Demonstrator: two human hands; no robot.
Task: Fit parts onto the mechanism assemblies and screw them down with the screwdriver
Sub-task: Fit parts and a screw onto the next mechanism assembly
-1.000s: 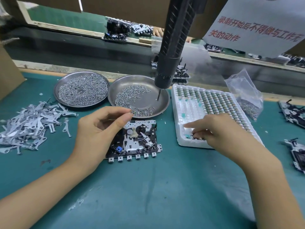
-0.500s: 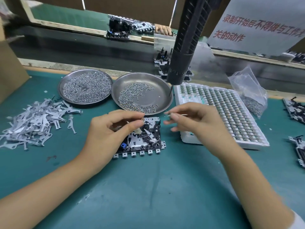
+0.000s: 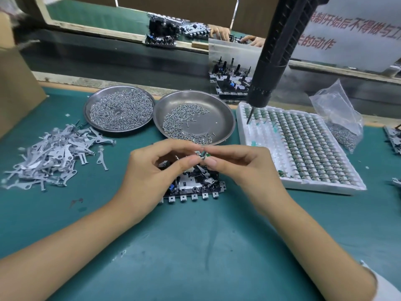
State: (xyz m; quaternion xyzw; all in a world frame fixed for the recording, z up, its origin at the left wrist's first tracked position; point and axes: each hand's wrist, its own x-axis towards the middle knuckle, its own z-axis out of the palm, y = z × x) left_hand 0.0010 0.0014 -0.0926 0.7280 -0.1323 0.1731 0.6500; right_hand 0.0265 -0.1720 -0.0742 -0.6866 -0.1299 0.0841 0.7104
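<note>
Lying on the green bench mat, near centre: one mechanism assembly, black frame with metal plates and a row of square tabs along its near edge, partly hidden by both hands.

Small green part: pinched above the assembly between the fingertips of both hands.

Left hand: fingers curled, thumb and forefinger closed at the part.

Right hand: thumb and forefinger closed on the same part, other fingers folded under.

Electric screwdriver: black, hanging tilted, bit over the far left corner of the tray, no hand on it.

White foam tray: right of the assembly, rows of small green and grey components; its left columns look mostly empty.

Right steel dish: just behind the hands, thin scatter of screws.

Left steel dish: touching or nearly touching the right dish, dense layer of screws.

Clear plastic bag: at the tray's far right corner, small screws in its bottom.

Loose heap of flat grey metal levers: left on the mat.

Further assemblies: stacked behind the dishes.
</note>
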